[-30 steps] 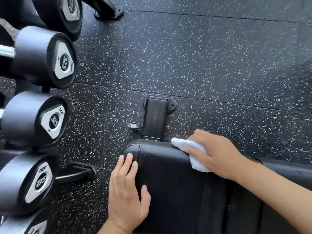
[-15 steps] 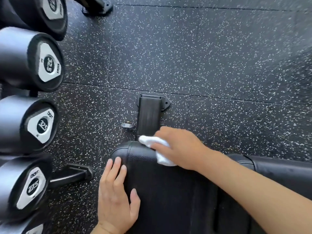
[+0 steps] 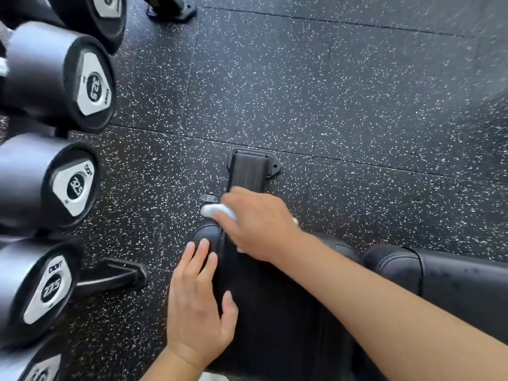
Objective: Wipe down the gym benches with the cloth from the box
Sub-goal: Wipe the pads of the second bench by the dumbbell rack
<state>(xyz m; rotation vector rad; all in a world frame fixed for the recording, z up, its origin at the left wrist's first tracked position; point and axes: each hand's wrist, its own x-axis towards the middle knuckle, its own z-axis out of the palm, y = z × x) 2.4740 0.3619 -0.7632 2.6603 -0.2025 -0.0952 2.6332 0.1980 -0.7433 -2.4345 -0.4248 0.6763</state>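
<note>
My left hand (image 3: 196, 306), fingers straight, lies flat at the bench pad (image 3: 275, 312) edge, seven o'clock. At twelve o'clock my right hand (image 3: 257, 224) clasps the white cloth (image 3: 217, 211) against the pad's far end (blurred). Judgement: keep even pressure, overlap strokes, follow the rounded lip. Dumbbells (image 3: 82, 86) stand beyond, ten o'clock.

A gym: speckled black rubber floor tiles (image 3: 330, 92), racked dumbbells (image 3: 68, 78) along the left edge, and a padded black bench (image 3: 275, 312).
</note>
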